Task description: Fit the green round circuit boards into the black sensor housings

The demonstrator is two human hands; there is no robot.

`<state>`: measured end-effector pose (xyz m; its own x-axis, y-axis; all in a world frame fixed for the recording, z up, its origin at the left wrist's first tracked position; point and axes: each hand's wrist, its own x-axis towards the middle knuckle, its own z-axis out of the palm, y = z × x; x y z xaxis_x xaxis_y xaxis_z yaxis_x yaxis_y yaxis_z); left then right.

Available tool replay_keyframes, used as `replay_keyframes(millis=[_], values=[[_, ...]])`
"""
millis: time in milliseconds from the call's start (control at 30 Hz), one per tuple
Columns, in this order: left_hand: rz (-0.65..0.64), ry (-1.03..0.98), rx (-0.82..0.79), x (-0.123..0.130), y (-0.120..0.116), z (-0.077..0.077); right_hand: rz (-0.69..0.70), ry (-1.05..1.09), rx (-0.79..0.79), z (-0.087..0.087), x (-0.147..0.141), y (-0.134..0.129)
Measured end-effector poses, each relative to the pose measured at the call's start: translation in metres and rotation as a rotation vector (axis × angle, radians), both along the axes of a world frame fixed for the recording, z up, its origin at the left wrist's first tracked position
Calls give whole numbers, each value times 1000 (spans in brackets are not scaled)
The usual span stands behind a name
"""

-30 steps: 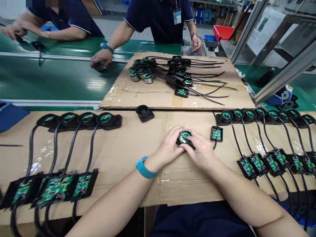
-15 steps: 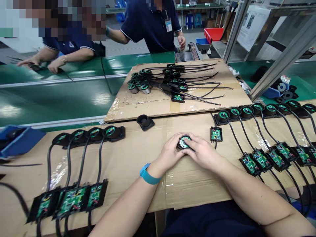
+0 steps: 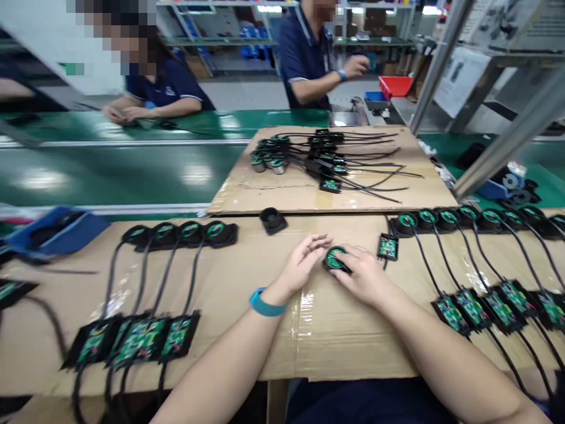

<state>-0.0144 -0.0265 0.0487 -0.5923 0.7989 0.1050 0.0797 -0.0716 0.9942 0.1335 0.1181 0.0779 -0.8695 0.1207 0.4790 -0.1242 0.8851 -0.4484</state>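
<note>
A round black housing with a green circuit board inside [image 3: 336, 259] stands on the cardboard in front of me. My right hand [image 3: 364, 274] grips it from the right, fingers over its rim. Just to its left, my left hand [image 3: 304, 262] is open, fingers loosely extended and holding nothing. A small black box with a green board [image 3: 388, 246] lies beyond my right hand, a cable at each end. Farther back sits a vacant black housing [image 3: 272, 220].
Wired housings [image 3: 215, 231] and board boxes [image 3: 179, 337] line the left; similar rows [image 3: 449, 312] fill the right. A raised cardboard sheet [image 3: 282, 197] holds a cable bundle. A blue bin [image 3: 79, 235] stands left. Two people work beyond the green belt [image 3: 168, 171].
My left hand has come off the round housing and opened; my right hand stays on it. The view has shifted. The person at the back has turned and raised a hand.
</note>
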Motion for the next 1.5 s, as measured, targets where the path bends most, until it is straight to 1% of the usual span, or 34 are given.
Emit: replay_keyframes(millis=[67, 133, 167, 267, 333, 400, 433, 467, 533, 600, 633, 700, 767, 800, 867, 933, 1000, 1100, 1167, 1233, 1333, 1400, 1500], values=[[194, -41, 42, -1, 4, -2, -80, 178, 4, 0, 7, -2], [303, -23, 72, -4, 7, -3, -156, 243, 8, -7, 8, -1], [332, -11, 85, -6, 8, -3, -167, 215, 18, -13, 6, 1], [387, 15, 108, -8, 8, -1, -132, 79, 55, -31, -3, 2], [388, 32, 101, -6, 7, 1, -141, 102, 31, -34, -5, 0], [373, 59, 83, -3, 5, 2, -184, 167, -3, -30, -3, -6], [365, 72, 74, -1, 4, 2, -191, 159, -4, -26, -2, -10], [354, 83, 62, 0, 2, 2, -185, 106, 4, -22, -2, -15], [311, 112, 22, 2, -1, 2, -142, -101, 22, -15, -5, -23], [229, 170, -46, 2, -3, 3, -101, -292, -1, -9, -8, -25], [176, 212, -89, 2, -3, 5, -88, -333, -30, -5, -8, -23], [83, 287, -169, 3, -5, 9, -47, -312, -99, 2, -3, -15], [23, 316, -225, 3, -6, 14, -12, -257, -166, 10, 6, -4], [3, 308, -242, 4, -6, 16, -5, -261, -190, 13, 10, 1], [-24, 254, -255, 4, -6, 18, -21, -357, -194, 18, 16, 12], [-43, 168, -247, 3, -5, 19, -27, -497, -147, 21, 18, 17], [-57, 81, -234, 2, -5, 18, 2, -559, -92, 22, 18, 16], [-90, -13, -232, 0, -6, 17, 41, -473, -71, 22, 16, 6], [-115, -63, -242, -1, -7, 19, 21, -368, -77, 20, 15, -1], [-144, -106, -260, -2, -6, 22, -6, -258, -70, 17, 14, -6], [-173, -135, -299, -5, -3, 30, -9, -129, -66, 12, 11, -8], [-182, -140, -345, -8, -1, 34, -1, -96, -92, 9, 9, -6], [-194, -163, -443, -10, -3, 40, -16, -161, -143, 9, 7, -6]])
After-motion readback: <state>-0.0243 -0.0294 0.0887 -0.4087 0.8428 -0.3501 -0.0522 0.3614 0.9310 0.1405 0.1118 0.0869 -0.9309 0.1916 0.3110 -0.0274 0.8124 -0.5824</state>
